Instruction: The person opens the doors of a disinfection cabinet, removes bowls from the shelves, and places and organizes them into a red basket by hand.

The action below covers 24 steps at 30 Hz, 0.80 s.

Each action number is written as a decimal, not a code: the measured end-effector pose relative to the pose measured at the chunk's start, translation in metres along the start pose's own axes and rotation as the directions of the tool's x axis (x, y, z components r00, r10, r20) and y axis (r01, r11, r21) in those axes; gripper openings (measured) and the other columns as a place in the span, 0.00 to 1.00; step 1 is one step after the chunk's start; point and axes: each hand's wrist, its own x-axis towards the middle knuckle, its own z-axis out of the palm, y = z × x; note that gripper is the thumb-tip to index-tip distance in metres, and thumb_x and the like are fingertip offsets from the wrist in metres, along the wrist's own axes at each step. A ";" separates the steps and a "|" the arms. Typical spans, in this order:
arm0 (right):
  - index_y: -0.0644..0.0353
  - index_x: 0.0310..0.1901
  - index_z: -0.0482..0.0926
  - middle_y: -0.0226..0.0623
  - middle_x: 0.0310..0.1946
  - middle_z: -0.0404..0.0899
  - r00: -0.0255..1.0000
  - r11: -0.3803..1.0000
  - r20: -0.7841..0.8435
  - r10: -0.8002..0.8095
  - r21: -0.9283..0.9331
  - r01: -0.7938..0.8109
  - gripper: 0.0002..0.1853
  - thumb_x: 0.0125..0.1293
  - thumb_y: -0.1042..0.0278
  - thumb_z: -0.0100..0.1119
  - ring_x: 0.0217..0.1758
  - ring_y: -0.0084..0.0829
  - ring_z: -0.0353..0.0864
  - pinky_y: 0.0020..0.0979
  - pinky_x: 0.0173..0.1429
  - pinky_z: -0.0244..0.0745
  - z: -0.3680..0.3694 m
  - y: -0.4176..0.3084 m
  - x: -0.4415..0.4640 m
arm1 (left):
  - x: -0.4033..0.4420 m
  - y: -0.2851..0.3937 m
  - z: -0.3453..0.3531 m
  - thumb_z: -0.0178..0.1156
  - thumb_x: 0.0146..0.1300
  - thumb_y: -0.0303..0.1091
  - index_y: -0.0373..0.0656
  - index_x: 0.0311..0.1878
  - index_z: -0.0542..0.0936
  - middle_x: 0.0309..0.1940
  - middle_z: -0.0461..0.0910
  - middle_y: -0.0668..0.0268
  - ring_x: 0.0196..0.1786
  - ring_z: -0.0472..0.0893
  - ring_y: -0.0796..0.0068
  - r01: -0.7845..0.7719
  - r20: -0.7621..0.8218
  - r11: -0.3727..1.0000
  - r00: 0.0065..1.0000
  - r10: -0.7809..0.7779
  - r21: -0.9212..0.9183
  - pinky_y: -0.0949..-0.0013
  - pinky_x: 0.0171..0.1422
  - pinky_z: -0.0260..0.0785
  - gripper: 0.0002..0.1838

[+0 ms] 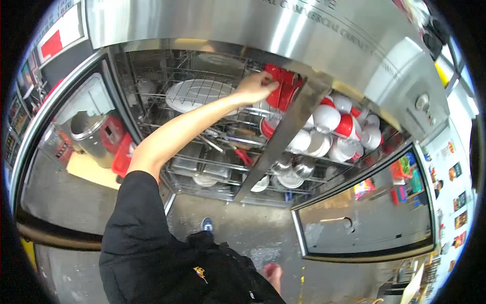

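My left hand (255,88) reaches into the upper shelf of a steel dish cabinet, fingers curled against the edge of a red dish (286,91). Several such red pieces stand close together there, and their exact shape is partly hidden by the cabinet frame. Left of the hand, a large white oval platter (195,96) lies behind the wire rack. Just below the red pieces is a red-and-white bowl (268,126). My right hand (273,273) hangs low by my body, away from the cabinet; it is blurred and its fingers cannot be made out.
Red and white bowls (326,119) crowd the right compartment beyond a steel post (283,142). Utensils (217,139) and metal pans (205,164) fill lower racks. Glass doors stand open at left (55,152) and right (364,207). A steel pot (91,134) shows behind the left door.
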 end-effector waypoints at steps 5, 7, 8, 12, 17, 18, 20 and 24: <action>0.63 0.38 0.75 0.42 0.29 0.79 1.000 0.997 0.007 -0.016 -0.071 0.016 0.12 0.67 0.62 0.49 0.33 0.39 0.81 0.40 0.40 0.79 0.085 -0.002 -0.032 | 0.043 -0.023 0.035 0.60 0.53 0.66 0.45 0.66 0.70 0.54 0.78 0.47 0.58 0.77 0.51 -0.323 0.061 0.880 0.945 0.322 0.348 0.56 0.67 0.65 0.43; 0.63 0.37 0.76 0.40 0.29 0.80 0.996 0.993 0.016 -0.087 -0.079 0.088 0.11 0.67 0.63 0.50 0.32 0.36 0.82 0.38 0.38 0.79 0.108 -0.012 -0.028 | 0.052 -0.018 0.029 0.61 0.52 0.64 0.45 0.67 0.70 0.54 0.78 0.46 0.58 0.78 0.50 -0.423 0.202 0.870 0.903 0.380 0.252 0.55 0.65 0.66 0.44; 0.63 0.37 0.76 0.39 0.28 0.80 0.988 0.984 0.040 -0.149 -0.096 0.153 0.11 0.67 0.62 0.51 0.32 0.35 0.82 0.37 0.38 0.79 0.117 -0.022 -0.022 | 0.055 -0.010 0.026 0.62 0.50 0.62 0.45 0.67 0.70 0.54 0.78 0.46 0.57 0.78 0.49 -0.506 0.322 0.849 0.837 0.442 0.150 0.53 0.64 0.66 0.44; 0.59 0.43 0.77 0.38 0.33 0.82 0.928 0.928 0.061 -0.367 -0.050 0.370 0.12 0.66 0.60 0.57 0.34 0.32 0.83 0.33 0.37 0.78 0.188 -0.102 -0.068 | 0.064 0.017 0.015 0.74 0.36 0.59 0.41 0.72 0.59 0.60 0.72 0.45 0.61 0.74 0.48 -0.534 0.646 0.820 0.704 0.296 0.206 0.54 0.65 0.67 0.60; 0.58 0.46 0.77 0.31 0.35 0.81 0.798 0.784 0.164 -0.580 -0.155 0.601 0.14 0.68 0.57 0.58 0.34 0.24 0.81 0.28 0.39 0.76 0.262 -0.196 -0.135 | 0.090 -0.027 0.070 0.78 0.30 0.59 0.35 0.66 0.63 0.53 0.78 0.47 0.56 0.78 0.49 -0.646 0.553 0.763 0.644 0.528 0.024 0.55 0.58 0.72 0.60; 0.61 0.50 0.77 0.32 0.37 0.82 0.754 0.724 0.222 -0.618 -0.214 0.656 0.17 0.71 0.55 0.56 0.38 0.24 0.82 0.27 0.41 0.75 0.266 -0.213 -0.135 | 0.095 -0.040 0.087 0.78 0.30 0.59 0.35 0.66 0.63 0.53 0.78 0.47 0.56 0.78 0.49 -0.643 0.547 0.766 0.647 0.531 0.016 0.55 0.58 0.72 0.60; 0.63 0.50 0.76 0.30 0.35 0.80 0.664 0.659 0.299 -0.685 -0.133 0.740 0.16 0.71 0.59 0.56 0.35 0.19 0.76 0.22 0.40 0.71 0.293 -0.244 -0.166 | 0.102 -0.056 0.109 0.76 0.32 0.60 0.34 0.63 0.66 0.53 0.78 0.46 0.56 0.78 0.49 -0.726 0.397 0.685 0.613 0.683 -0.059 0.55 0.58 0.72 0.57; 0.67 0.53 0.77 0.33 0.39 0.80 0.348 0.221 0.439 -0.828 -0.314 0.923 0.15 0.72 0.64 0.55 0.42 0.21 0.76 0.24 0.51 0.71 0.343 -0.310 -0.237 | 0.098 -0.058 0.106 0.76 0.34 0.60 0.36 0.63 0.68 0.53 0.78 0.48 0.56 0.78 0.51 -0.643 0.394 0.742 0.643 0.657 -0.187 0.56 0.58 0.72 0.54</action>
